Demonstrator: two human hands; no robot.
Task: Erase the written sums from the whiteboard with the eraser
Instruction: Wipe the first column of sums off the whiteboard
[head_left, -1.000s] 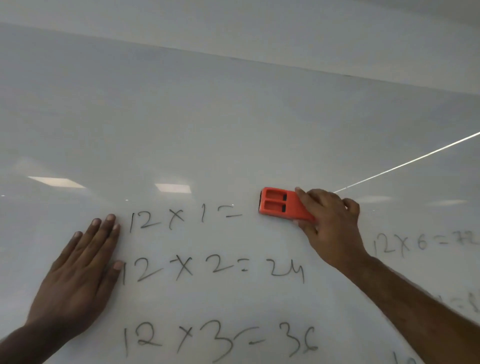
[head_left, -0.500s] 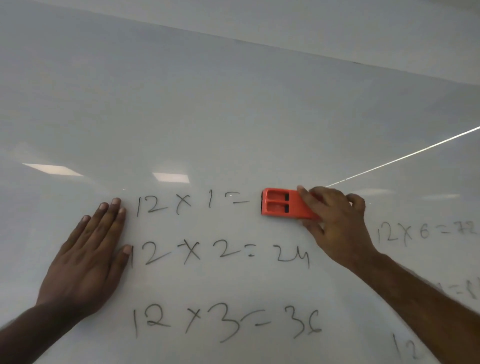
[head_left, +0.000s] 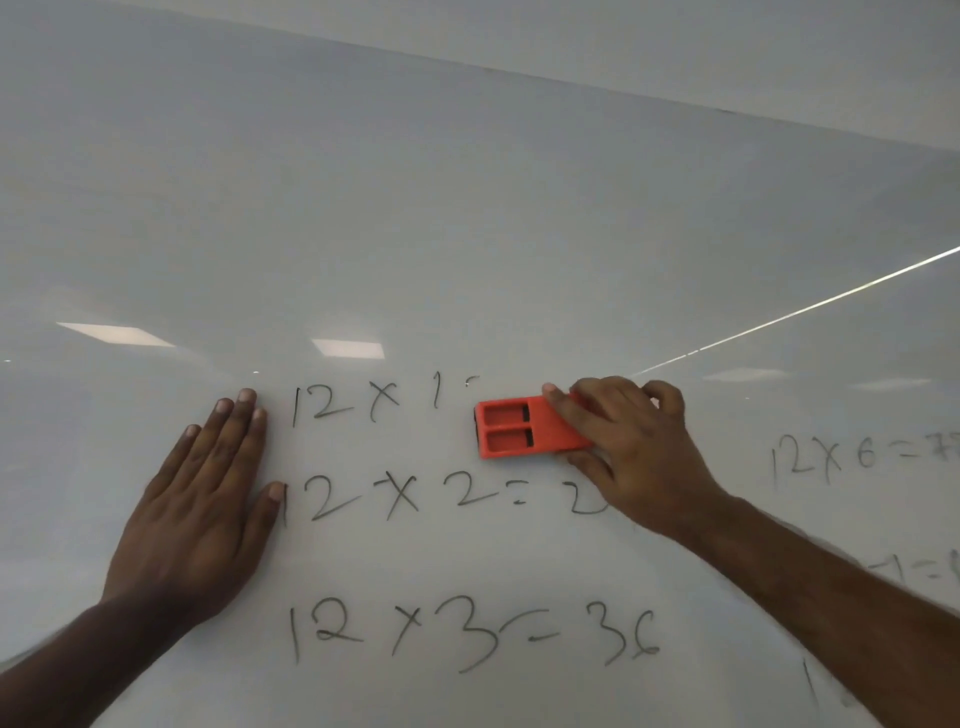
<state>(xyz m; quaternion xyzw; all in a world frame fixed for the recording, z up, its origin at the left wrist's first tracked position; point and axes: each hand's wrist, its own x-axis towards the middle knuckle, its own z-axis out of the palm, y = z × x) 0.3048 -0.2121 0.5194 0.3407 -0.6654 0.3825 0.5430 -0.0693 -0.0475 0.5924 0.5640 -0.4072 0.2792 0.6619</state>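
The whiteboard (head_left: 467, 234) fills the view. An orange eraser (head_left: 514, 428) lies flat against it, and my right hand (head_left: 634, 447) grips its right end. The eraser sits just right of the top sum "12 x 1" (head_left: 363, 405), where only a speck of the equals sign is left. Below it stand "12 x 2 = 2" (head_left: 415, 499), its last digit hidden by my right hand, and "12 x 3 = 36" (head_left: 467, 629). My left hand (head_left: 202, 514) presses flat on the board, fingers together, left of the sums.
Fainter sums stand at the right, "12 x 6 = 7.." (head_left: 852, 457) and further ones below (head_left: 924, 571), partly cut off by the frame or hidden by my right forearm. The board's top edge (head_left: 571, 83) runs across the upper view. Ceiling lights reflect on the board.
My right hand has slid the eraser leftward over the top sum's equals sign, which is almost gone. The view has shifted a little; my left hand stays flat on the board.
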